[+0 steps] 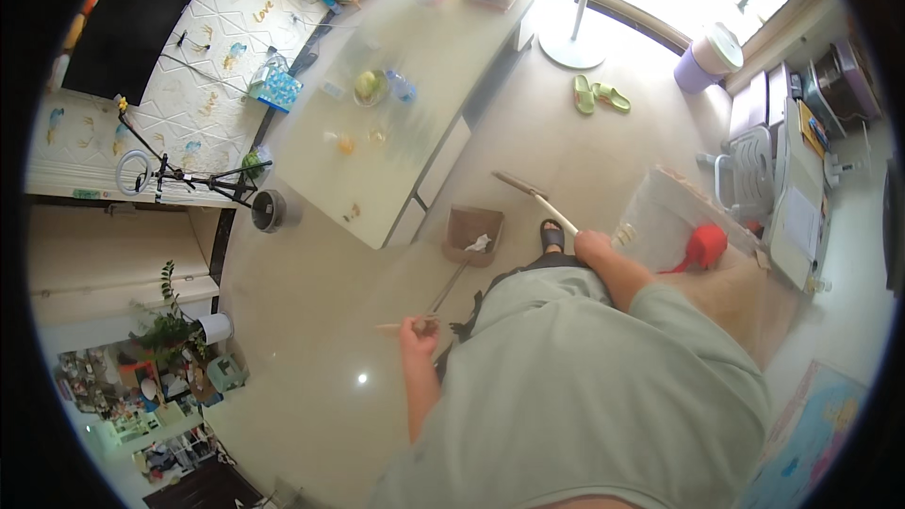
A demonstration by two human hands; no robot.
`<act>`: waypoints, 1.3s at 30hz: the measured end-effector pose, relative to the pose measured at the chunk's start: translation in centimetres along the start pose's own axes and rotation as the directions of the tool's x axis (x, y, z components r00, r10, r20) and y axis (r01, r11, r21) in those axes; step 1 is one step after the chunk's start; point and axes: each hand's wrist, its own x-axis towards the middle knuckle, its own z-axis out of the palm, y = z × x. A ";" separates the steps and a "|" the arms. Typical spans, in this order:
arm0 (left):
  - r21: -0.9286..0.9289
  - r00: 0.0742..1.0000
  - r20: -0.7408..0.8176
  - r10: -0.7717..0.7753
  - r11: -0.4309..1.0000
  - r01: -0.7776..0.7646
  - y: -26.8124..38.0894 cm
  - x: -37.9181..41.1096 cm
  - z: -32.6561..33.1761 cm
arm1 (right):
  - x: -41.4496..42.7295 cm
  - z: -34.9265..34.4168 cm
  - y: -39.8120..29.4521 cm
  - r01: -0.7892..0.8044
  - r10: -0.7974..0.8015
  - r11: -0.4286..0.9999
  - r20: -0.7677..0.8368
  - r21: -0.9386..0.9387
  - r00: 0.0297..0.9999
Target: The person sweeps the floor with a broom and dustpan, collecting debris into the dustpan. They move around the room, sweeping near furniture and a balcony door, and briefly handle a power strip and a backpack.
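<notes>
My left hand (421, 339) is closed around the handle of a long-handled dustpan (466, 223). The brown pan rests on the floor beside the low table's near corner, with a crumpled white tissue (479, 243) inside. In my right hand (592, 247) is the pale handle of a broom (522, 184), its narrow brown head on the floor ahead of my sandalled foot (552, 236). The broom head is apart from the dustpan, to its upper right.
A long low table (318, 177) holds fruit and a bottle. Green slippers (584, 95), a fan base (571, 49) and a grey bin (269, 211) stand on the floor. At right are a clear plastic-sided box (654, 205) near a red object (705, 246), and a grey chair (749, 170).
</notes>
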 end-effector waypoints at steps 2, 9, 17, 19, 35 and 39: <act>-0.019 1.000 -0.025 0.009 1.000 -0.009 -1.1 -0.7 1.8 | 0.1 -1.4 1.0 -0.087 0.087 0.992 0.011 0.086 0.996; -0.098 0.997 -0.070 0.019 0.995 -0.026 -3.5 -4.2 5.9 | 3.8 -1.8 4.8 -0.271 0.255 0.925 0.096 0.267 0.962; -0.033 0.998 -0.050 0.050 0.998 -0.051 -6.1 -3.8 9.7 | 11.6 -7.1 9.0 -0.249 0.138 0.642 0.210 0.725 0.968; -0.032 0.997 -0.075 0.036 0.999 -0.039 -6.1 -3.9 12.8 | 13.2 -8.7 10.4 -0.236 0.147 0.569 0.185 0.788 0.972; 0.109 0.998 -0.053 0.042 0.993 -0.036 -6.6 1.9 30.3 | 30.3 -35.2 15.3 -0.010 0.105 0.607 -0.068 0.795 0.992; 0.019 0.994 -0.084 0.064 0.998 -0.063 -9.7 1.3 33.4 | 37.9 -42.4 15.6 -0.020 0.115 0.657 -0.074 0.754 0.991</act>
